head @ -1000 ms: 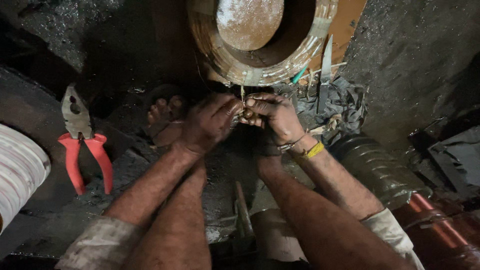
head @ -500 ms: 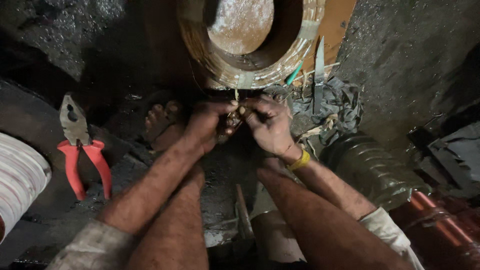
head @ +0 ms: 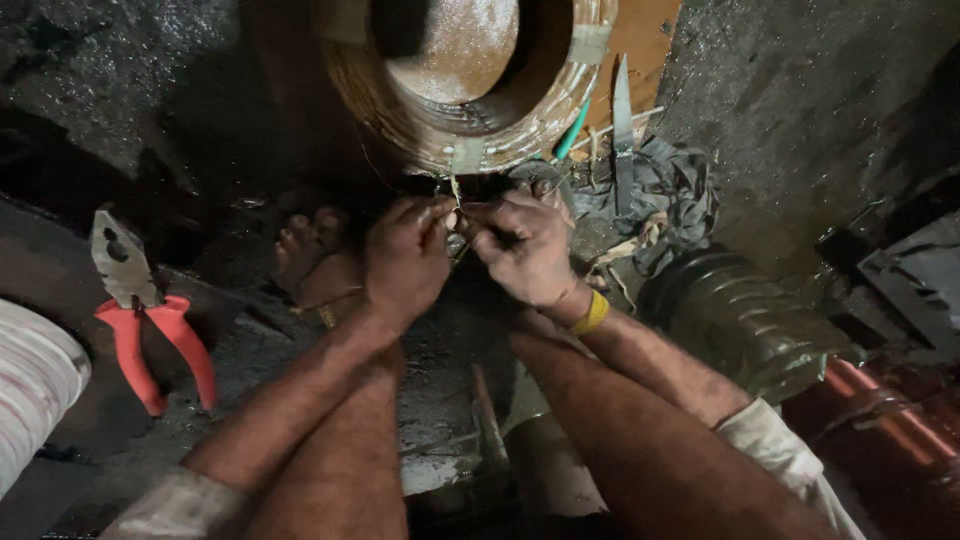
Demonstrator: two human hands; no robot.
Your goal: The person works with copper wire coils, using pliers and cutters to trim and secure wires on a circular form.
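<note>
Overall: a dim, grimy work floor is seen from above, with two bare forearms reaching away from the viewer toward the far centre.
Floor [head: 810, 100]: dark, rough and soot-coloured, filling the far left and far right.
Wire coil [head: 440, 130]: a large ring of copper-coloured winding is set at the far centre, bound by pale tape strips, with a shiny brown domed core seen through its opening.
Ribbed hose [head: 745, 315]: a dark corrugated tube is laid at the right, just beside the right forearm.
Striped cloth [head: 35, 390]: a pale striped fabric is seen at the left edge, near side.
Rag pile [head: 670, 200]: crumpled dark cloth is heaped to the right of the coil.
Pliers [head: 140, 310]: red-handled, with grey jaws pointing far, laid at the left, well apart from both hands.
Metal blade [head: 622, 130]: a narrow grey strip is stood upright just right of the coil.
Left hand [head: 405, 255]: curled closed, its fingertips pinched on a thin wire end below the coil's near rim.
Right hand [head: 525, 245]: likewise curled, fingertips pinched on the same spot, touching the left hand; a yellow band [head: 592, 313] is worn at the wrist.
Wire end [head: 455, 205]: held between both hands, just under a tape strip.
</note>
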